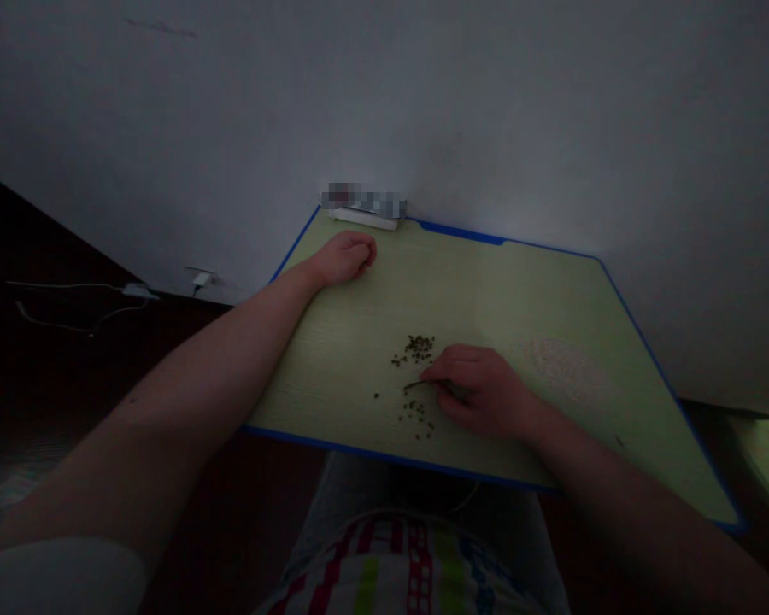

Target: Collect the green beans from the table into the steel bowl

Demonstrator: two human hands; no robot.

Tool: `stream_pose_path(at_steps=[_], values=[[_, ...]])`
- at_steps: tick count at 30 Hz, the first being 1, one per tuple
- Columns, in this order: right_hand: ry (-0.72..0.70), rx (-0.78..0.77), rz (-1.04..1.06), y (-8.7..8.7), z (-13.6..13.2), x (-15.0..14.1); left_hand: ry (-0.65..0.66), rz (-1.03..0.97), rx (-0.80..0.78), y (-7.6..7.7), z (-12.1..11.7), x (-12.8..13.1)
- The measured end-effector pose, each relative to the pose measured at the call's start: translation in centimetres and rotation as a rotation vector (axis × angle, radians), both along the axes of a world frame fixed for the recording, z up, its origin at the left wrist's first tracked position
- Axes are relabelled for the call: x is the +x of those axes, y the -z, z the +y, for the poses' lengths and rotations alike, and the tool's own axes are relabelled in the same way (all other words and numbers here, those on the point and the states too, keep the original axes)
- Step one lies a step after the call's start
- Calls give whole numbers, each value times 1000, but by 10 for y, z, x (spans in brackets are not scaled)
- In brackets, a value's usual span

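Note:
My right hand (480, 389) rests on the pale green table (359, 342), fingers curled around a thin dark tool (418, 385) whose tip points left into a scatter of small dark green beans (416, 348). More beans (418, 418) lie just below the tip. My left hand (346, 254) lies far back on the table near the wall as a loose fist, with nothing visible in it. A patch of white grains (564, 369) sits to the right of my right hand.
A white box (365, 218) stands against the wall at the table's back edge. The table has a blue rim (384, 457). White cables and a plug (200, 279) lie on the dark floor at the left. The room is dim.

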State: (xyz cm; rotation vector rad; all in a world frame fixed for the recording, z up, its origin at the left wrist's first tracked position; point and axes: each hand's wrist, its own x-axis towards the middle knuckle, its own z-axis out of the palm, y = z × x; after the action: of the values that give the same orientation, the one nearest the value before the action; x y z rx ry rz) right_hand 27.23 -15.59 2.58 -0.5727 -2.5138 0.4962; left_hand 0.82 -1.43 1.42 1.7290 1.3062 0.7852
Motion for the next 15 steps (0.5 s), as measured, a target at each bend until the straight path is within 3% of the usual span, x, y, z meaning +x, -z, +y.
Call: stream_pose_path(at_steps=[8, 15], values=[[-75, -94, 8, -1, -1, 2, -2, 15, 4, 0, 1, 0], [-119, -65, -8, 1, -6, -4, -8, 3, -11, -1, 0, 1]])
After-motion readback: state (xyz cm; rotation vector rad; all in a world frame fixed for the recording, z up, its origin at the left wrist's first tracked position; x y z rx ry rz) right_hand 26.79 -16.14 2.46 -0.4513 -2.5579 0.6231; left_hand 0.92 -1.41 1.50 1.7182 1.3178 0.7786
